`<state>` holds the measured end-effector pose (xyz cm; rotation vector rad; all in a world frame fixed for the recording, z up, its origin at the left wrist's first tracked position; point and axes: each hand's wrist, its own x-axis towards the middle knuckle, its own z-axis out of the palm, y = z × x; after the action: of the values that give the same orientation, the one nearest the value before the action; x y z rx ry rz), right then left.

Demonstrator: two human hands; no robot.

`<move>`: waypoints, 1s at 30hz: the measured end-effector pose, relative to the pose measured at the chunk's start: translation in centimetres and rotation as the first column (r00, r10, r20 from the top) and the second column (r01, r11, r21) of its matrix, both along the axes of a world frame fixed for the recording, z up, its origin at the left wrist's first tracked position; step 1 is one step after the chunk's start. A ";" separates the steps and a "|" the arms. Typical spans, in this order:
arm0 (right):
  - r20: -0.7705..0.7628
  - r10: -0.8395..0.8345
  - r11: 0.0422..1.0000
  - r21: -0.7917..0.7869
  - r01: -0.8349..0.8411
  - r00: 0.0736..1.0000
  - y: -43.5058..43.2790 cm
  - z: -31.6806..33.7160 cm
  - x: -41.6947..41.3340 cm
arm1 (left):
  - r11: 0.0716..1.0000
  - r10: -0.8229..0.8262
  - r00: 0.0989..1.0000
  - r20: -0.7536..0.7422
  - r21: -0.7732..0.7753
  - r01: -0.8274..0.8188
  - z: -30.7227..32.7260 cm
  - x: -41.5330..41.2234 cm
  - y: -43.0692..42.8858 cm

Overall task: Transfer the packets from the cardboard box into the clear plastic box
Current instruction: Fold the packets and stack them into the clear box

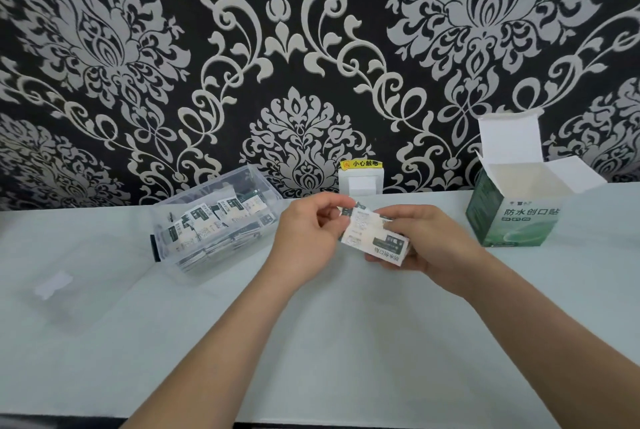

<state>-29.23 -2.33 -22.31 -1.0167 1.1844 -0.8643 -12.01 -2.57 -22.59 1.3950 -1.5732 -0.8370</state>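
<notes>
Right hand (426, 241) curled round a stack of packets (375, 236), left hand (304, 238) pinching its top packet, clear plastic box (166, 220) left, cardboard box (509, 217) right, open.

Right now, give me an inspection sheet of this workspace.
Surface: pale table, set against the wall.
Job's things: clear plastic box, lidless, holds many packets; cardboard box stands right, flaps open; held packets between both hands.
Clutter: clear lid lies flat left of the plastic box.
Grippers: right hand grips the held packets; left hand pinches their top edge.
Cables: nothing seen.
Surroundings: patterned wallpaper; white wall plate with yellow warning label.
</notes>
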 end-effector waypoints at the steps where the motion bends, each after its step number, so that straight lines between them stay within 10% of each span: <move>1: 0.071 0.012 1.000 0.020 -0.014 0.997 0.2 0.2 0.4 | 0.999 0.032 0.998 0.058 -0.036 -0.030 -0.1 0.1 0.0; 14: 0.121 0.125 0.991 -0.060 -0.119 0.985 0.1 0.0 0.8 | 0.931 0.142 0.943 0.302 -0.364 -0.023 1.1 1.7 0.9; 19: 0.135 0.172 0.983 -0.088 -0.161 0.976 0.3 0.5 0.8 | 0.950 -0.269 0.869 0.415 -0.034 0.311 3.2 2.2 1.6; 30: 0.155 0.364 0.931 -0.037 -0.363 0.918 0.6 1.1 0.8 | 0.965 -0.262 0.873 0.412 0.097 0.244 5.7 3.2 2.1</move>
<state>-28.44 -1.68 -21.20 -1.1090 0.8213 -0.6401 -8.85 -0.49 -16.92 1.4894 -2.1184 -0.7529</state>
